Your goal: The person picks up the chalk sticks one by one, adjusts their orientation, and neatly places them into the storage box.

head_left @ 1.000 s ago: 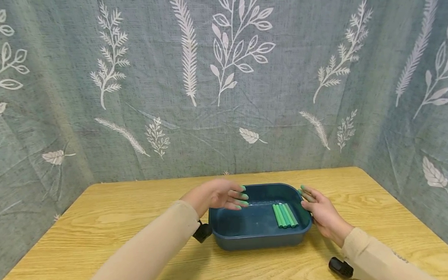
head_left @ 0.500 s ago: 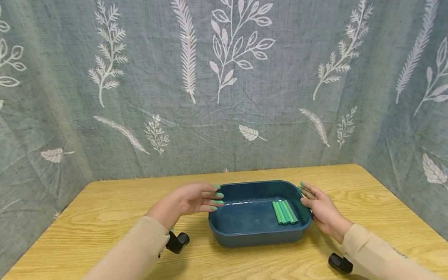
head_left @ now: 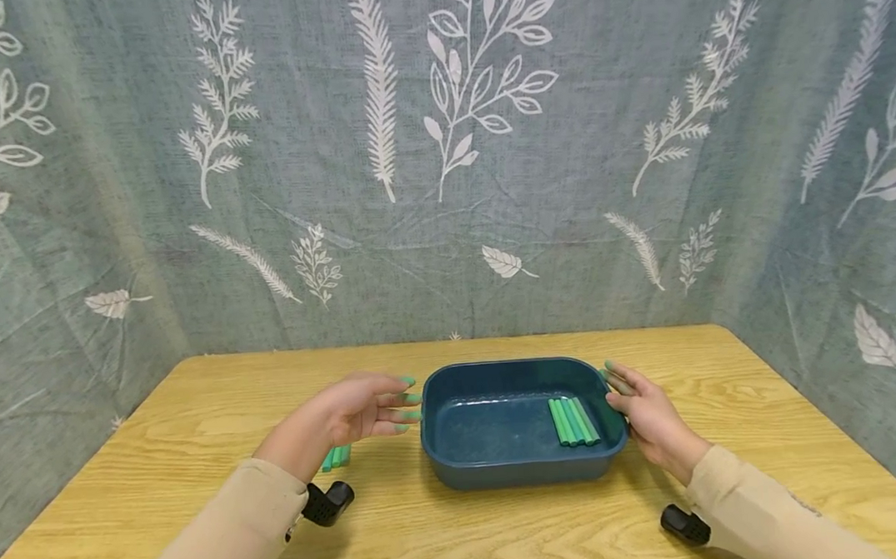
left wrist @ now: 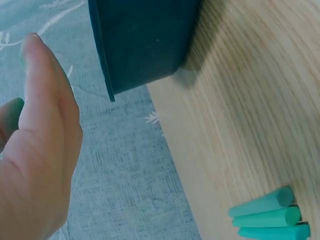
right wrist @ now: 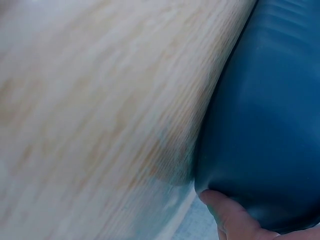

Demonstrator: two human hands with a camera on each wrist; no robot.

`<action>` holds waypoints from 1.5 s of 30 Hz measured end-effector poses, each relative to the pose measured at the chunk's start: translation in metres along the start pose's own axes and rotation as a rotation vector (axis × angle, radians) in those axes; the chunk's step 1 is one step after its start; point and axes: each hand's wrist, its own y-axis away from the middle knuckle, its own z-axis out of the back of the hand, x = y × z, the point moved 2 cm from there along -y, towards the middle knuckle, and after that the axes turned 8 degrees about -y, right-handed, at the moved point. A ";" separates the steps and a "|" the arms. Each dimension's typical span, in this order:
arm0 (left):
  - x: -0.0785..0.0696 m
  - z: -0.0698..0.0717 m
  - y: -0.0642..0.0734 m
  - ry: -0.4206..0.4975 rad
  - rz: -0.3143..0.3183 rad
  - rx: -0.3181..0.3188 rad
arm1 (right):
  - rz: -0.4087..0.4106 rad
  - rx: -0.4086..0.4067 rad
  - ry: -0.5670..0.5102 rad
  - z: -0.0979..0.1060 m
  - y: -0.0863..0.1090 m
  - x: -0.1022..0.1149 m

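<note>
A dark blue plastic tub (head_left: pixel 517 474) stands on the table, its long side facing me. Several round sticks (head_left: pixel 573 422) in shades of green lie side by side inside it, toward the right end. My right hand (head_left: pixel 655 425) holds the tub's right end, thumb over the rim and fingers along the outside; in the right wrist view a finger (right wrist: pixel 227 212) touches the outer wall. My left hand (head_left: pixel 359 410) hovers by the left end, fingers straight, holding nothing. Below it, more green sticks (head_left: pixel 337 458) lie on the table, partly hidden; the left wrist view shows three (left wrist: pixel 267 217).
The wooden table (head_left: pixel 444 530) reaches back to a grey-green curtain (head_left: pixel 417 256) with white leaf prints, which also encloses both sides. Black wrist cameras (head_left: pixel 328 503) hang below the sleeves, near the tabletop.
My left hand has moved left from above the tub to beside its left end, uncovering the tub's left side and the sticks on the table. The right hand stays on the tub.
</note>
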 end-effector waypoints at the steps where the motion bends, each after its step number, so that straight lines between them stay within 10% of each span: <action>1: 0.001 0.001 0.001 -0.009 -0.005 -0.003 | -0.001 -0.001 -0.004 0.000 0.000 0.000; 16: 0.015 0.043 0.017 -0.180 -0.033 -0.049 | -0.012 0.006 -0.017 0.001 0.000 0.000; 45: 0.059 0.090 0.018 -0.353 0.151 -0.212 | 0.000 0.008 0.015 0.003 0.001 -0.002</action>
